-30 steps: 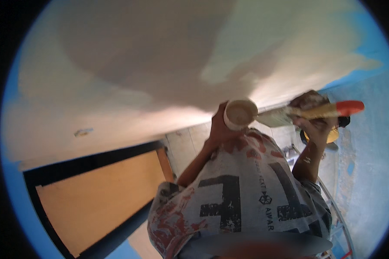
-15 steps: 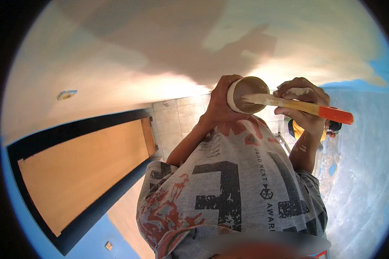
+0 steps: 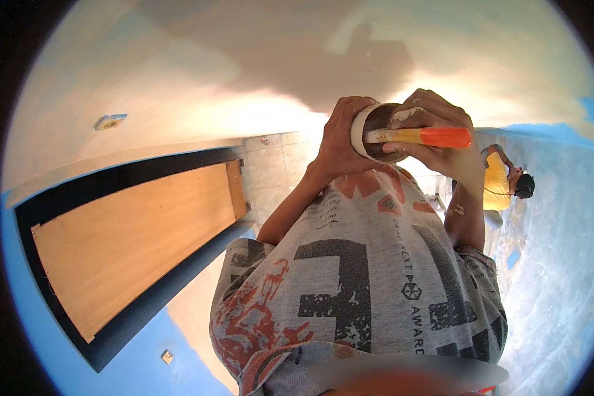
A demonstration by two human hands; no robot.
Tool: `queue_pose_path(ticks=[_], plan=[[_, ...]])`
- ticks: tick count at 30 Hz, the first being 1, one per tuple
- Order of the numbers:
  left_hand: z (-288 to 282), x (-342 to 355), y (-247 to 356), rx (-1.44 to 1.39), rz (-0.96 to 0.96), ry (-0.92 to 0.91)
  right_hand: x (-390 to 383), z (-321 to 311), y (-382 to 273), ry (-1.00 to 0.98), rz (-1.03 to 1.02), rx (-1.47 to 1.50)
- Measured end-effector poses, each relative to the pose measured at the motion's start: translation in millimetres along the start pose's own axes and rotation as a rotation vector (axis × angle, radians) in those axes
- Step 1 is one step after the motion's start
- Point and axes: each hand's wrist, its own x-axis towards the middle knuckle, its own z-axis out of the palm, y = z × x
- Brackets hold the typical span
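Observation:
A white-rimmed cup [image 3: 359, 135] is gripped in my left hand [image 3: 336, 142], whose fingers wrap round its side. My right hand [image 3: 435, 112] is closed on a paintbrush [image 3: 445, 137] with a red-tipped wooden handle, held across the cup's mouth. The brush's working end is at or inside the cup, and my knuckles hide part of the rim. Pale paint smears mark my right hand and forearm. Above both hands stretches a beige painted surface [image 3: 198, 72] with my shadow on it.
A plywood door [image 3: 132, 244] in a black frame is at left, near small fittings [image 3: 110, 121] on the painted surfaces. Pale floor tiles [image 3: 264, 171] lie beyond my hands. A person in yellow [image 3: 500, 185] with a dark cap is by the mottled blue wall [image 3: 561, 251] at right.
Both hands and the cup have risen in the picture. The right hand has closed in on the cup with the brush. The person in yellow shows more fully at right.

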Motion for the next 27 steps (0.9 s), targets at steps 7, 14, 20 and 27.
queue_pose_path(ticks=[7, 14, 20, 27], plan=[[-1.9, -6.2, 4.9, -0.074, -0.064, -0.002, 0.3, 6.8, -7.3, -0.042, 0.012, -0.116], [-4.4, -0.8, 7.5, 0.066, 0.006, -0.019, -0.2, 10.1, -8.0, -0.089, 0.019, -0.197], [0.2, 0.9, 5.2, 0.009, 0.025, -0.025, -4.6, 10.3, -9.3, -0.072, 0.053, -0.218], [7.7, 7.0, 9.4, 0.042, 0.032, -0.035, -10.8, 0.8, -9.2, -0.084, 0.072, -0.268]])
